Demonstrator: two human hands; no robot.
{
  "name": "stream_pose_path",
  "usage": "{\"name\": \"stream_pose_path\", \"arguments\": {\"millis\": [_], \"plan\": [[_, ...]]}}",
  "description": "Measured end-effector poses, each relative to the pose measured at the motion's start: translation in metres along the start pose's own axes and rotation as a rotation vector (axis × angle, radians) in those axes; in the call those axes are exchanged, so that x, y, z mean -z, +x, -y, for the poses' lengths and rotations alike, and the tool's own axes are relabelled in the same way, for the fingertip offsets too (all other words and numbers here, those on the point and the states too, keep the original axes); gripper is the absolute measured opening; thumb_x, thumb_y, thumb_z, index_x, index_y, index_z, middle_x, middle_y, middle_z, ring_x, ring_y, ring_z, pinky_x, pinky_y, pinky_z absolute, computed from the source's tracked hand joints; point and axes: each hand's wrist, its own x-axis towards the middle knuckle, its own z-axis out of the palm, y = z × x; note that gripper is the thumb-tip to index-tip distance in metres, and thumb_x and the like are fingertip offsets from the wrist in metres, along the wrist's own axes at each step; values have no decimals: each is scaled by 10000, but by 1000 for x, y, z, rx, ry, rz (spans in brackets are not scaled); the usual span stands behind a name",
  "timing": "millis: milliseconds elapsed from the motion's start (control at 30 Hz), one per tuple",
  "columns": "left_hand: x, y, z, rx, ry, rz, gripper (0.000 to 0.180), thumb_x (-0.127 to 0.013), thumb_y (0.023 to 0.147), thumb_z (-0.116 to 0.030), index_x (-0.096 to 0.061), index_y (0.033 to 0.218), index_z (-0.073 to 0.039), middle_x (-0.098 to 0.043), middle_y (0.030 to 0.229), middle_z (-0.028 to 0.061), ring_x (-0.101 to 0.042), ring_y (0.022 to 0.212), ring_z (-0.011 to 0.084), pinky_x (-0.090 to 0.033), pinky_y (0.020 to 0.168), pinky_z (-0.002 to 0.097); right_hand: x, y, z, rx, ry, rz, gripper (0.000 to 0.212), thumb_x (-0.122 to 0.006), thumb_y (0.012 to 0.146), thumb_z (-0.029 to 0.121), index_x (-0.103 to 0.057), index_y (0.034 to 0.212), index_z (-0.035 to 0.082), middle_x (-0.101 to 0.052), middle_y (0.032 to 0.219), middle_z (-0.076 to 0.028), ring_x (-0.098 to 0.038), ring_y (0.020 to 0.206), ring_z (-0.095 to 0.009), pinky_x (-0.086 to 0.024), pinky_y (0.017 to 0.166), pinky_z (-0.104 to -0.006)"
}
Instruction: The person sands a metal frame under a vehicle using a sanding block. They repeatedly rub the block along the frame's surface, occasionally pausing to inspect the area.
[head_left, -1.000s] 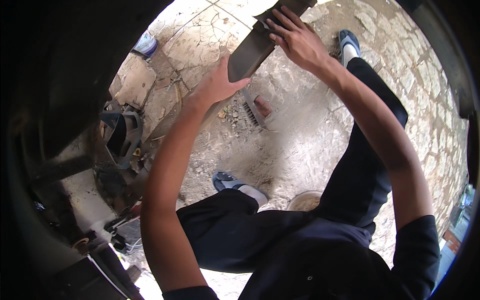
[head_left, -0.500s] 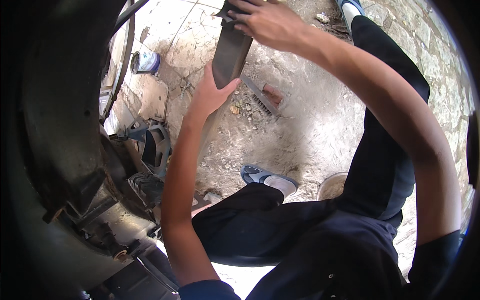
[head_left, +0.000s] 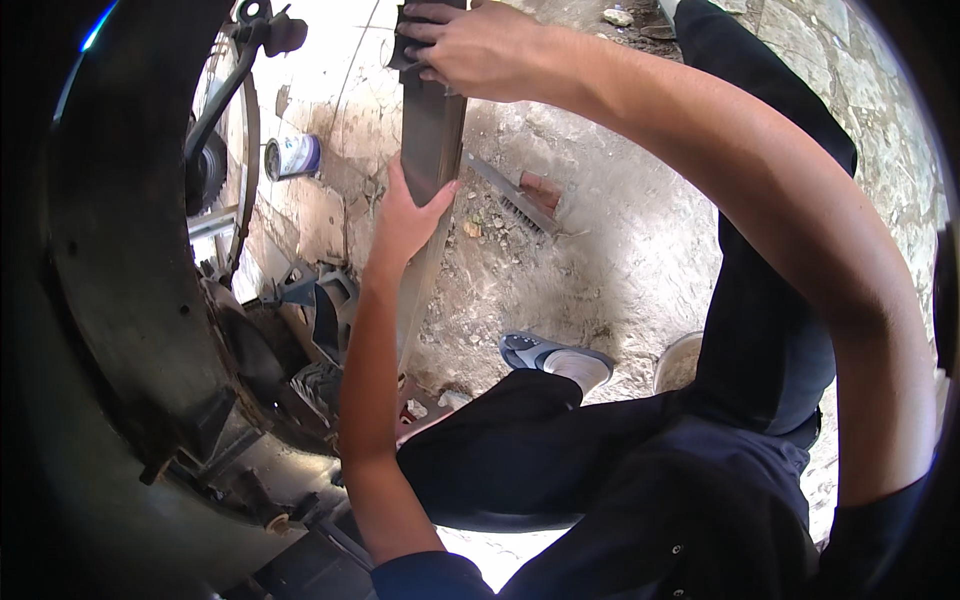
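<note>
A long, flat-sided dark metal bar (head_left: 430,145) rises from near my left knee toward the upper edge of the view. My left hand (head_left: 408,215) grips it around its middle, thumb on one edge and fingers at the other. Higher up, my right hand (head_left: 480,50) is bent over a dark, thin, curled piece (head_left: 404,52) and presses it against the bar; its material is hard to make out, perhaps an abrasive sheet. The bar's top end is cut off by the picture's edge.
Beside the bar a wire brush (head_left: 500,190) lies on the dusty floor against a reddish brick piece (head_left: 541,190). A white and purple can (head_left: 293,157) lies at the left. Large dark vehicle-like metalwork (head_left: 130,250) fills the left side. A round container (head_left: 680,362) stands near my leg.
The bar and both hands appear further left in the view, as the whole scene has shifted somewhat. My right hand stays on the dark piece near the bar's upper part; my left grip holds.
</note>
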Motion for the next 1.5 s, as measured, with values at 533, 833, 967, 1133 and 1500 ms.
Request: {"name": "stream_pose_path", "arguments": {"millis": [533,833,967,1133,1500], "plan": [[-2,-5,2,-74,-46,-37,742,-775,861,-283,-367,1409,4,-622,1233,253,-641,1114,358,-496,950,413,8,-1,-10,-28,47,114,371,-526,1008,325,-671,1239,75,-551,1443,-69,-467,1380,-231,-594,898,-384],[-4,-9,14,-58,-19,-52,730,-752,888,-326,-368,1409,12,-641,1223,235,-648,1113,326,-483,967,395,24,-10,5,24,3,157,288,-581,965,270,-723,1166,119,-519,1476,-72,-367,1454,-249,-565,967,-409],[0,-5,-7,1,40,-35,763,-769,866,-322,-351,1419,-3,-613,1243,272,-635,1128,382,-493,962,437,14,-4,-16,-19,-85,6,310,-614,898,212,-696,1176,99,-543,1394,-65,-436,1380,-262,-562,943,-436],[-3,-9,10,-21,25,-72,791,-761,857,-362,-337,1432,-22,-605,1257,284,-619,1153,415,-491,970,459,13,-11,16,-68,-41,91,427,-540,984,244,-557,1396,131,-445,1517,-57,-387,1428,-218,-493,1054,-482],[-6,-6,16,-49,-7,-106,871,-751,852,-407,-304,1482,-4,-563,1320,299,-568,1229,426,-459,1023,462,7,-12,-2,-30,-75,8,431,-523,1016,267,-535,1427,137,-423,1561,-37,-326,1479,-253,-439,1102,-523]]}}
